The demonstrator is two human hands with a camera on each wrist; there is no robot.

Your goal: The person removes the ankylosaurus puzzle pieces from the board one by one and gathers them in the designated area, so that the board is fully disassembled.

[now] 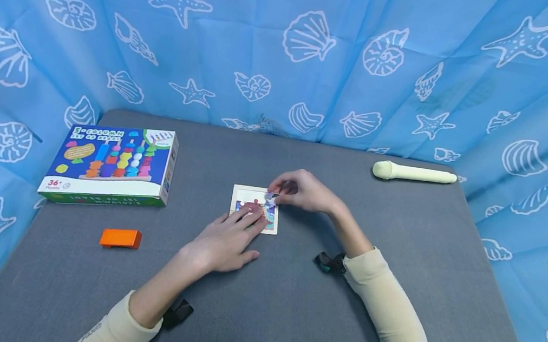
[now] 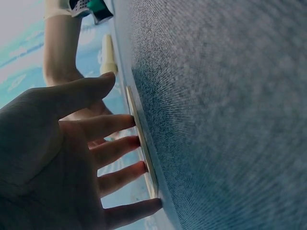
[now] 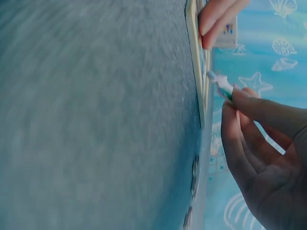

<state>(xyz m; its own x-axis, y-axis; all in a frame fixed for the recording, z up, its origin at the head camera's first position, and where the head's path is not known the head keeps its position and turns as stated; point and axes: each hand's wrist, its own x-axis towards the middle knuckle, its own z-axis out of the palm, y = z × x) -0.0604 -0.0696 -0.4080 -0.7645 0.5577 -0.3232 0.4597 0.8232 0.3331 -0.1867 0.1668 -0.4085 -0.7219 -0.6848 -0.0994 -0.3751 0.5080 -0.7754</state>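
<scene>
A small square jigsaw puzzle in a pale frame [image 1: 237, 190] lies on the grey table, partly covered by my hands. My left hand [image 1: 228, 243] rests its outstretched fingers on the fitted pieces, thumb apart and touching the table side. In the left wrist view its fingertips [image 2: 139, 142] line up along the frame edge. Between thumb and fingers, my right hand [image 1: 308, 191] pinches a puzzle piece [image 3: 222, 86] with white and green on it. The piece is held tilted over the frame's upper right corner.
A bead-set box [image 1: 113, 165] stands at the left, with an orange block [image 1: 120, 238] in front of it. A cream toy microphone [image 1: 415, 173] lies at the back right. Small flat things [image 3: 194, 176] lie near the frame in the right wrist view. Blue curtain [image 1: 265, 45] hangs behind.
</scene>
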